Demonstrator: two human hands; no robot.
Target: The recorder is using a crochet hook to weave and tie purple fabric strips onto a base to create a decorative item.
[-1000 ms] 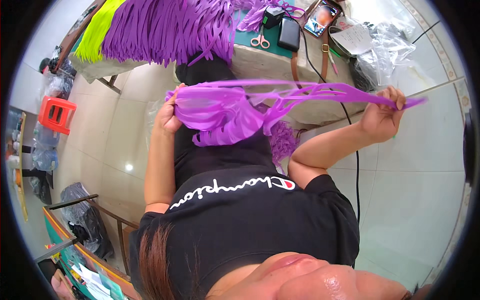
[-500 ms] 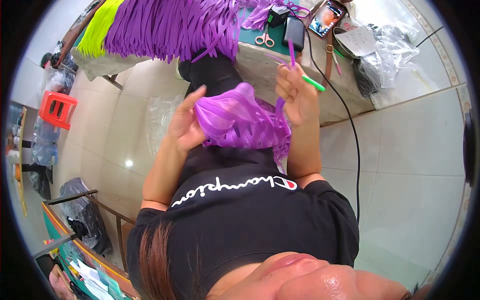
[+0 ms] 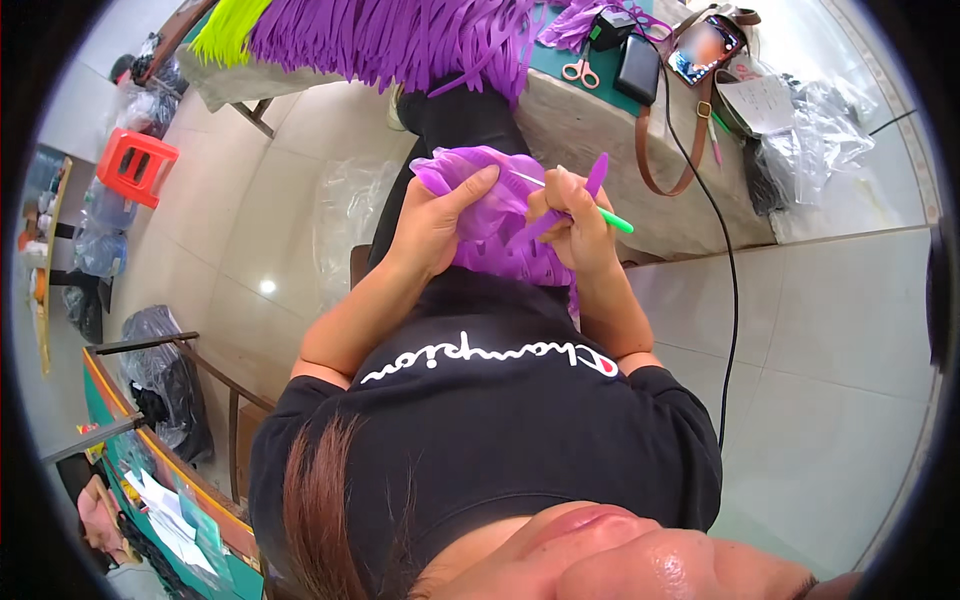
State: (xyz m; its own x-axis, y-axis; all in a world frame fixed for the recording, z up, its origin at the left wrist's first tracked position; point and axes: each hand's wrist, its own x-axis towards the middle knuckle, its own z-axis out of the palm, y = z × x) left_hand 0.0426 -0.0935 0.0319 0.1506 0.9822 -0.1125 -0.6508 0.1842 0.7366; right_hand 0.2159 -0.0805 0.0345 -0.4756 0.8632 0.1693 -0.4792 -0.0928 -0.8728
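Observation:
A purple woven-strip piece (image 3: 505, 262), sheer and glossy in its upper part, rests over my lap. My left hand (image 3: 436, 225) grips its left edge, with the thumb pressed on top. In my right hand (image 3: 580, 222) is a thin metal pick with a green handle (image 3: 617, 221); its shaft points left to the purple material near my left thumb. Whether the tip is hooked is too small to tell. A flat purple strip (image 3: 597, 172) passes through the same right fingers, one end up and the other slanting down to the piece.
Beyond my knees, a cloth-covered table (image 3: 590, 130) bears many purple strips (image 3: 400, 45), lime strips (image 3: 222, 35), pink-handled scissors (image 3: 580, 75), a black power bank (image 3: 638, 70) and a phone (image 3: 705, 50). A brown strap (image 3: 655, 178) and black cable (image 3: 735, 290) hang down. A red stool (image 3: 137, 168) stands left.
My right hand has come down and left, bringing the pick to the purple piece. My left hand has shifted right and closed its thumb on the edge. The whole view has shifted slightly.

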